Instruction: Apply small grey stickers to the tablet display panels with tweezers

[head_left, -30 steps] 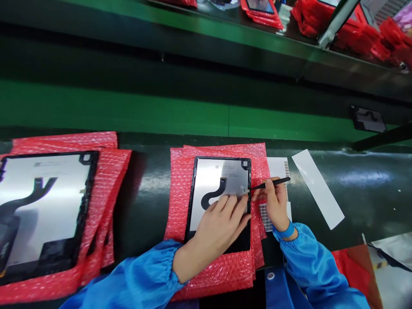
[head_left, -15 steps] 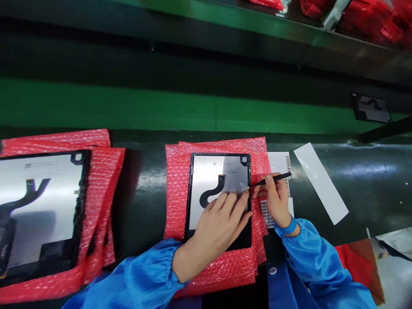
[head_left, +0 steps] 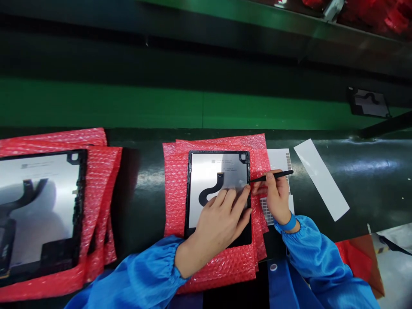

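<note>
A tablet screen panel [head_left: 206, 167] with a black frame and silver back lies on red bubble-wrap bags [head_left: 175, 184]. A curved black flex cable [head_left: 209, 193] runs across its back. My left hand [head_left: 219, 219] lies over the panel with fingers stretched out, its index fingertip on the right edge. My right hand [head_left: 275, 195] pinches black tweezers [head_left: 281, 174], whose tip touches the panel's right edge just above that fingertip. Beneath and beside my right hand are white sheets of small grey stickers [head_left: 278, 159], partly covered by the bags and the hand.
Another panel [head_left: 51, 219] lies on red bubble wrap at the left. A white strip [head_left: 322, 180] rests to the right of the sticker sheets. Farther back at right is one more panel [head_left: 370, 103]. A shelf with red packages [head_left: 370, 17] runs overhead; a cardboard box [head_left: 370, 266] stands lower right.
The tweezers' tip has shifted slightly up along the panel's right edge. A small pale tab visible there earlier no longer shows clearly. The left hand stays nearly still; the view has shifted slightly.
</note>
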The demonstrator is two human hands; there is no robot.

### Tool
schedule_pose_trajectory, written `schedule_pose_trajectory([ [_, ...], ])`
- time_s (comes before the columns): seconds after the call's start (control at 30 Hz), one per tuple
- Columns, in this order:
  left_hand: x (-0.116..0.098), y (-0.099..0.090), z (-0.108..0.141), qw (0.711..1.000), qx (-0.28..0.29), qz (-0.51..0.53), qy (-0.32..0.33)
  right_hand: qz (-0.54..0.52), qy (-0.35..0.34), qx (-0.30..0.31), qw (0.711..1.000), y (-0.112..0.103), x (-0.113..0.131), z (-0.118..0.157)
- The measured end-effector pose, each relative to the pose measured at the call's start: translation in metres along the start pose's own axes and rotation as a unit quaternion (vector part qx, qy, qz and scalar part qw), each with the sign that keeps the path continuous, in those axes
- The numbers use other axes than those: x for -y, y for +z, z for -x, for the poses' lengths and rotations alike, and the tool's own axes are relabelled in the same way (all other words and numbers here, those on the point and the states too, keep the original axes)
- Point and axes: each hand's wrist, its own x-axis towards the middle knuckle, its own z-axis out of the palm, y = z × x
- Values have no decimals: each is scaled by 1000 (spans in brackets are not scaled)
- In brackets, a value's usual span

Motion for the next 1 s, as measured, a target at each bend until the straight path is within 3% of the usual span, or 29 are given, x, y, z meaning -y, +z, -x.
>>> schedule_pose_trajectory([
  [0.1,1,0,-1,1000,-1,4,-3,-3,-26,-15,1000,-10,5,-3],
  [0.23,2,-1,-2,1000,-5,6,-4,8,-57,-36,998,-47,13,6],
  [0.37,3,-1,-2,1000,-15,-7,1,86,-32,-33,995,-94,17,41],
  [0.47,3,-1,-2,1000,-27,-10,5,136,10,-4,991,-112,12,69],
  [0.67,3,-1,-3,1000,-17,-21,0,198,5,53,979,-105,-3,86],
  [1.0,4,0,-3,1000,-18,-22,3,226,-1,56,972,-102,-5,83],
])
